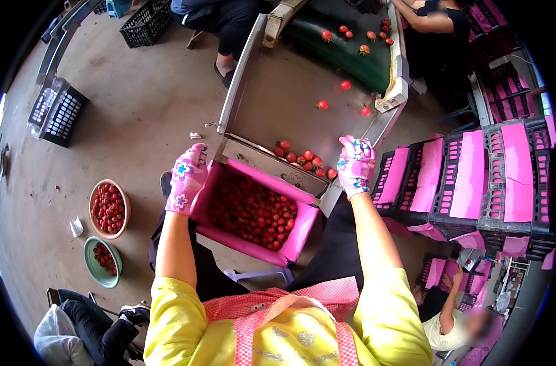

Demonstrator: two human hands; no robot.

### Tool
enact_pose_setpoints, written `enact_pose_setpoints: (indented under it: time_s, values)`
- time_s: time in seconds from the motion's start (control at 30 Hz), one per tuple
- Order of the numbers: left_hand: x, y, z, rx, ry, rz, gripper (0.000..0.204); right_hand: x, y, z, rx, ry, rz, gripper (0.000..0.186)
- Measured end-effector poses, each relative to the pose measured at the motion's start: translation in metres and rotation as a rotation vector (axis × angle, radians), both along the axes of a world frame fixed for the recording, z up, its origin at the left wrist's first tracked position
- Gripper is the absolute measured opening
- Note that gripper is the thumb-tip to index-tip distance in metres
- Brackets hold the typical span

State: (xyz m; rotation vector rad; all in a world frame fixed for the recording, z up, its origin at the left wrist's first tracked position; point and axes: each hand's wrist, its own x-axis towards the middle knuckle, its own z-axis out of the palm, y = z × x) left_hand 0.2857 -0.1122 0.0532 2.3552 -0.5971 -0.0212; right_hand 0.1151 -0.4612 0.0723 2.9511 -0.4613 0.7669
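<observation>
My left hand (188, 179), in a pink flowered glove, is beside the upper left corner of a pink-lined crate (300, 236). Its fingers look curled; what they hold, if anything, is hidden. The crate sits between my knees, holding many red cherry tomatoes (253, 210). Over the right side of a metal chute (284, 91) is my right hand (356, 166), gloved alike, its fingers closed with their inside hidden. Several cherry tomatoes (308, 160) lie along the chute's lower lip, just left of that hand. Others (346, 85) are scattered higher up.
A green belt (333, 52) carrying tomatoes feeds the chute. Stacked black crates with pink sheets (467, 177) stand at right. Left on the floor are an orange bowl (128, 209) and a green bowl (100, 282) of tomatoes, plus a black-and-white basket (64, 116). Other people sit nearby.
</observation>
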Motion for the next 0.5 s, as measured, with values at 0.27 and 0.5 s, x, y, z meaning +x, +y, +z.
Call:
enact_pose_setpoints:
  time_s: [0.27, 0.5]
  values:
    - [-0.011, -0.002, 0.006, 0.156, 0.027, -0.014, 0.022, 0.003, -0.002, 0.000, 0.017, -0.013, 0.021, 0.021]
    - [-0.013, -0.002, 0.004, 0.144, -0.033, -0.028, 0.028, 0.004, 0.000, -0.002, 0.009, -0.041, 0.023, 0.018]
